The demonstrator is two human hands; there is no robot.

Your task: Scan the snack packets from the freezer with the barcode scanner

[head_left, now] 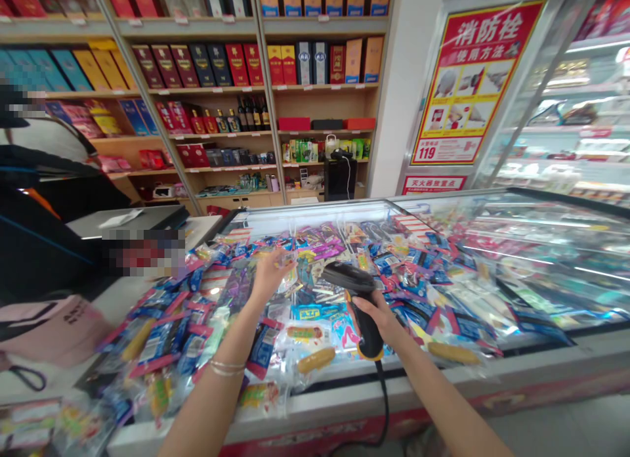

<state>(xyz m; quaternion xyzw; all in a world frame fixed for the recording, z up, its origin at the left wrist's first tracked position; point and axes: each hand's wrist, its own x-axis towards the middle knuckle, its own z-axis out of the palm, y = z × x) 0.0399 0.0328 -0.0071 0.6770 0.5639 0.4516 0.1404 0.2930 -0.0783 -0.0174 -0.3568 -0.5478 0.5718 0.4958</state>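
My right hand (377, 312) is wrapped round the handle of a black and orange barcode scanner (352, 276), whose head points left. A black cable hangs from its lower end. My left hand (270, 273), with bangles at the wrist, is raised over the freezer's glass top. Its fingers are closed on a see-through plastic packet (289, 273); what is inside is hard to make out. Below my hands lie packaged snacks: a wrapped corn or sausage packet (305, 334), a yellow-brown wrapped piece (315, 360) and several blue and pink packets (165, 339).
The glass-topped chest freezer (315, 404) spans the front. At left stand a counter (197, 230), a pink bag (59, 329) and a person in dark clothes (39, 227). Shelves of boxed bottles (197, 66) line the back. A red poster (480, 83) hangs on the wall.
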